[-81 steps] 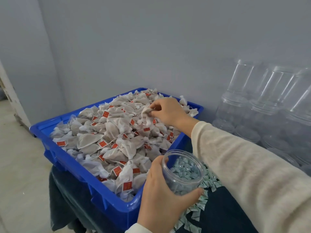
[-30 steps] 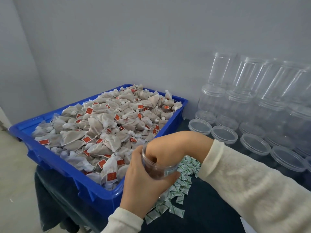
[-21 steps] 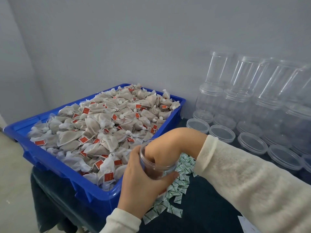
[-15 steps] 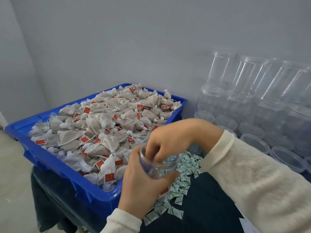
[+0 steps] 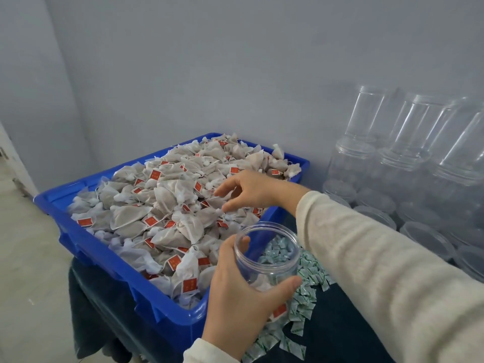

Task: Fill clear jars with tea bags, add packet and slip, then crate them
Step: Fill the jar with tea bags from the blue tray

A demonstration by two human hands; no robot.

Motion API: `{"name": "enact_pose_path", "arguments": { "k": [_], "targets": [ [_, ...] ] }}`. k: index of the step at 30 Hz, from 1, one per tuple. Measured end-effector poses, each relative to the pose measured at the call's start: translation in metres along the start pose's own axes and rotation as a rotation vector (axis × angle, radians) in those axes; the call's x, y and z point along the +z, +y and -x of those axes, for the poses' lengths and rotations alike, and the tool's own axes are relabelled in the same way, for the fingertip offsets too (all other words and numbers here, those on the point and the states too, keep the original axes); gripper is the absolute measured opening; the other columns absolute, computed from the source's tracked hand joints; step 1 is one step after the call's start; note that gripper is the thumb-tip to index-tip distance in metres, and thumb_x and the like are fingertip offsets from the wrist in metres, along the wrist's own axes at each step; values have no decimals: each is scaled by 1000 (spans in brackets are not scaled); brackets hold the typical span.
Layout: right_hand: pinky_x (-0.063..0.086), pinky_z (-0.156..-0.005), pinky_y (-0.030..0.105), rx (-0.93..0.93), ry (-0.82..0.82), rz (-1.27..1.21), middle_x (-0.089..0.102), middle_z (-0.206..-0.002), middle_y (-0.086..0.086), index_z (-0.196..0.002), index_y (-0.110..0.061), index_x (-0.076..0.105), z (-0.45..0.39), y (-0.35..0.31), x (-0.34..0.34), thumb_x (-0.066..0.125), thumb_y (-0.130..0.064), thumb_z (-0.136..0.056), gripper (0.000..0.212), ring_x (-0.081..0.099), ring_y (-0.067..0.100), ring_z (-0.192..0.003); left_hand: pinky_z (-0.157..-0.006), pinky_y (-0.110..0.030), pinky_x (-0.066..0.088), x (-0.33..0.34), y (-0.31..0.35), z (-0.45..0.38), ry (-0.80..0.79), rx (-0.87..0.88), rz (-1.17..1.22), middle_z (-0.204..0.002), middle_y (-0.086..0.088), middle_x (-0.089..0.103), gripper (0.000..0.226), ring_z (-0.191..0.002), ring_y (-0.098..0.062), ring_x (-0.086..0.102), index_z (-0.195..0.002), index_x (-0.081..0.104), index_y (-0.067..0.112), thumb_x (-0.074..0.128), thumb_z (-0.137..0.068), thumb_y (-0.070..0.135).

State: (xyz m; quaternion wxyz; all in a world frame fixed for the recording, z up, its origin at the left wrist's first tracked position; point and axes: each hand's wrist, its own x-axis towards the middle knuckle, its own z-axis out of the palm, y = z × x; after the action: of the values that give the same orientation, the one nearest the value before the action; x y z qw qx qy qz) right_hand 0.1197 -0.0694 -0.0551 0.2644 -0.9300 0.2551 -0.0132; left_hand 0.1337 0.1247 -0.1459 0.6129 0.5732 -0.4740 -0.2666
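Blue plastic crate [image 5: 99, 252], rectangular, set on a dark cloth-covered surface [image 5: 337, 326] against a pale grey wall [image 5: 209, 61]; heaped to the rim with mesh tea bags [image 5: 162, 203], each carrying a small red tag. Head view, sole view. Left hand [image 5: 241, 292]: wrapped round the side of a clear jar [image 5: 267, 255], thumb on the near wall, fingers curled behind; jar held upright with its open mouth up, just beside the crate's near right corner. Jar contents: at least one tea bag low inside, a red tag showing below the thumb; the count is hard to judge through the clear wall. Right hand [image 5: 248, 189]: poised over the heap in the crate, fingers spread and loosely bent, fingertips at or just above the bags, nothing gripped. Cream knit sleeve [image 5: 379, 263] runs from the right wrist to the lower right edge. Small white-and-green packets [image 5: 306, 289]: scattered in a loose pile on the cloth under and beside the jar. Empty clear jars [image 5: 408, 142]: stacked in rows against the wall at right, well apart from the crate. Clear lids [image 5: 427, 237]: lying flat on the surface before those stacks.
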Motion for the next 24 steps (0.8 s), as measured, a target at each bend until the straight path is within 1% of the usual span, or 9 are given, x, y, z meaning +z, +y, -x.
{"name": "enact_pose_path", "arguments": {
  "k": [3, 5, 7, 9, 12, 15, 17, 21, 24],
  "targets": [
    [40, -71, 12, -5, -33, 30, 56, -134, -6, -131, -27, 57, -20, 8, 21, 73, -33, -84, 50, 52, -6, -87, -86, -4, 43, 0, 0, -1, -5, 3, 2, -116, 35, 52, 92, -113, 15, 48, -119, 39, 49, 82, -40, 69],
    [35, -69, 11, -18, -60, 104, 54, -135, -5, -133, -30, 56, -30, 10, 32, 73, -34, -84, 52, 48, -1, -88, -85, -5, 43, -1, 0, -1, -9, 22, -3, -115, 38, 51, 88, -113, 14, 49, -118, 40, 50, 83, -42, 64],
    [36, -73, 16, -39, -50, 192, 55, -130, -4, -134, -30, 54, -36, 11, 41, 73, -34, -83, 54, 49, 6, -95, -80, -2, 41, -1, 0, -1, -5, 38, -1, -114, 40, 50, 88, -111, 15, 49, -118, 40, 49, 84, -43, 62],
    [38, -77, 22, -47, -7, 226, 57, -118, -4, -132, -28, 56, -38, 13, 46, 74, -34, -83, 52, 51, 10, -97, -79, 0, 40, -1, 1, -1, 0, 44, -4, -114, 42, 48, 88, -111, 17, 48, -117, 39, 49, 85, -44, 61],
    [38, -69, 19, -66, 53, 217, 54, -104, -9, -124, -24, 60, -36, 16, 47, 72, -31, -85, 42, 51, 10, -91, -78, 0, 40, -1, 1, -1, 2, 55, -10, -114, 43, 47, 86, -110, 17, 47, -116, 39, 49, 84, -44, 62],
    [41, -71, 19, -56, 69, 181, 58, -104, -6, -122, -21, 61, -30, 19, 44, 70, -33, -86, 39, 56, 12, -92, -81, -2, 41, 0, 1, -1, 0, 59, -28, -115, 43, 47, 86, -111, 17, 47, -116, 38, 51, 81, -43, 66],
    [40, -69, 15, -28, 69, 120, 59, -101, -9, -122, -22, 61, -22, 19, 38, 70, -36, -86, 39, 56, 7, -88, -85, -4, 42, -1, 0, 0, -2, 56, -40, -116, 42, 47, 87, -112, 15, 48, -117, 38, 51, 80, -42, 69],
    [39, -68, 17, -10, 139, -42, 64, -91, -12, -104, -22, 68, 4, 13, 14, 70, -38, -85, 25, 55, -4, -77, -85, 2, 36, -1, 1, 0, -9, 48, -40, -117, 42, 46, 86, -114, 16, 45, -114, 37, 56, 80, -42, 72],
    [44, -67, 15, 17, 222, -190, 68, -84, -13, -95, -27, 69, 33, 6, -4, 69, -40, -86, 16, 59, -6, -72, -85, -3, 40, -1, 2, 0, -14, 39, -29, -116, 41, 47, 85, -113, 15, 48, -113, 37, 57, 82, -41, 70]
  ]
}}
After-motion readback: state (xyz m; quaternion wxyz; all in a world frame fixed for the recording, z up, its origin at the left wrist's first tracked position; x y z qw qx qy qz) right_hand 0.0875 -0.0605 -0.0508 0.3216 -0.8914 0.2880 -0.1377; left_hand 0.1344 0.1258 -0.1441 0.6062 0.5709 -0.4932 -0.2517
